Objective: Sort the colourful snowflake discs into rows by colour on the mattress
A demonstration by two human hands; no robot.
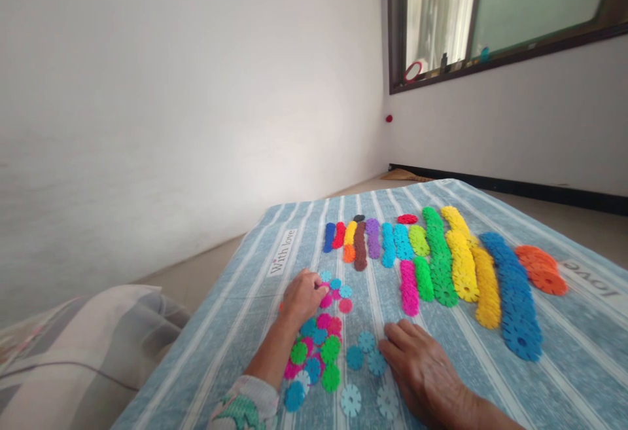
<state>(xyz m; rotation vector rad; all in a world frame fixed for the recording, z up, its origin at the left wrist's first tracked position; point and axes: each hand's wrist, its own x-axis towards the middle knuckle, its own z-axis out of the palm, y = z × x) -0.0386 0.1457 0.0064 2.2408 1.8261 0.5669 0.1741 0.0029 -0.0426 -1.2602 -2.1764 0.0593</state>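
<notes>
My left hand reaches over a loose pile of mixed plastic snowflake discs, fingers curled in a pinch at a pink snowflake disc. Below its wrist lie overlapping green, pink and blue discs. My right hand rests on the cloth with its fingers bent together. Its fingertips are at the edge of a light blue snowflake disc; what they hold, if anything, is hidden. Around that disc lie several pale blue discs.
Overlapping rows of discs sorted by colour run across the table, among them magenta, green, yellow, blue and orange. A striped blue cloth covers the table. Bedding lies at left.
</notes>
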